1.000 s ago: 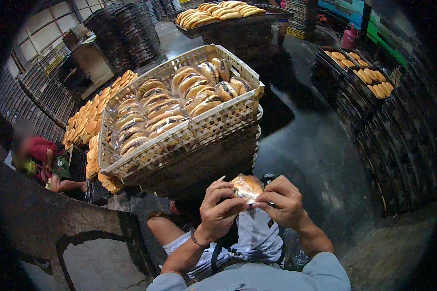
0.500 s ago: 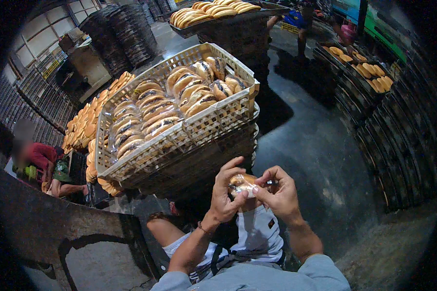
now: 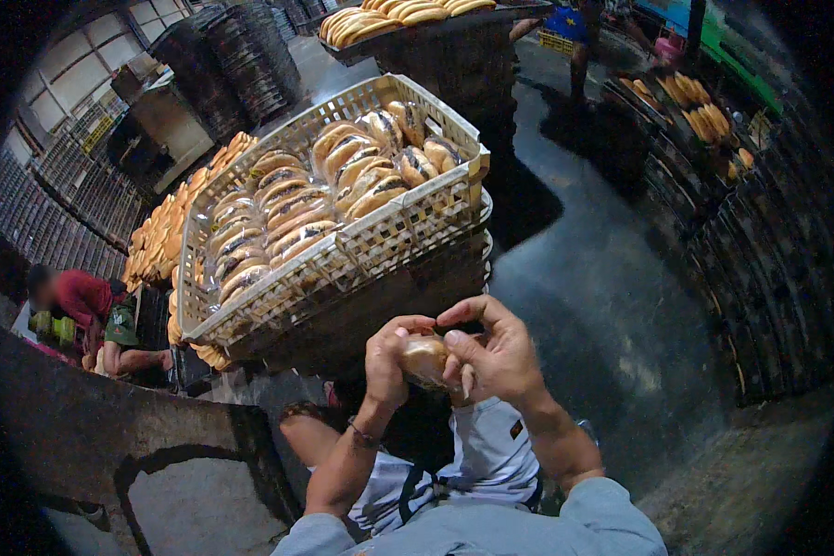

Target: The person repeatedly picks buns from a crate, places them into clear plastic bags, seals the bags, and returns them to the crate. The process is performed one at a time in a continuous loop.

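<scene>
- Clear plastic (image 3: 421,372) lies around the bun (image 3: 426,352), which sits between the two hands, in front of the person and well apart from the crate
- The left hand (image 3: 386,364) curls around the bun's 9 o'clock side with its fingers bent; too hard a squeeze there could dent the bread or split the plastic
- The right hand (image 3: 505,357) is at 3 o'clock, thumb near the bun and one finger arched toward the left hand; I cannot tell whether it pinches the plastic or merely rests by it, and a loose hold could let the wrapping come undone
- At 6 o'clock are the white shorts (image 3: 496,435), with bare floor (image 3: 588,269) around 2 o'clock; if the left hand slackened while the right had no real hold, the bun could drop onto either
- At 11 o'clock stands the crate (image 3: 477,165), its wrapped buns (image 3: 292,195) leaning tightly on one another; careless pressure could squash that row, and the lattice wall might snag a wrapper
- Loose buns (image 3: 162,246) heap up beyond the crate at 10 o'clock; if the crate were shoved that way, the heap could slide or get crushed
</scene>
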`<act>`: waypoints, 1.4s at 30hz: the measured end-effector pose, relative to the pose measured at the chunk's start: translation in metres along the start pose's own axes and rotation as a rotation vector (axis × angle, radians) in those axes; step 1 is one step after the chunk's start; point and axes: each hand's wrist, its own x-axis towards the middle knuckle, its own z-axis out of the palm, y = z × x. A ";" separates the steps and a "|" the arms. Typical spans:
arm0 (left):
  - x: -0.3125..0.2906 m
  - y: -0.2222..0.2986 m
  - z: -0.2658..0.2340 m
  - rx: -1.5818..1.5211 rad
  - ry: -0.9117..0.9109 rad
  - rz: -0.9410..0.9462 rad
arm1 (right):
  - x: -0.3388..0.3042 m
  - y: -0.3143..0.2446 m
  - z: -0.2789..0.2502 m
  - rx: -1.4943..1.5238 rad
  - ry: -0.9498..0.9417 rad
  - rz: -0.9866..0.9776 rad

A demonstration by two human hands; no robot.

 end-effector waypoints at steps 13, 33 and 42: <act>-0.044 -0.029 -0.127 -0.209 0.341 -0.367 | -0.044 0.281 -0.291 -0.512 0.598 0.450; -0.087 -0.028 -0.158 -0.065 0.498 -0.337 | -0.047 0.356 -0.285 -0.631 0.533 0.739; -0.079 -0.033 -0.140 -0.076 0.511 -0.335 | -0.111 0.352 -0.245 -0.690 0.584 0.738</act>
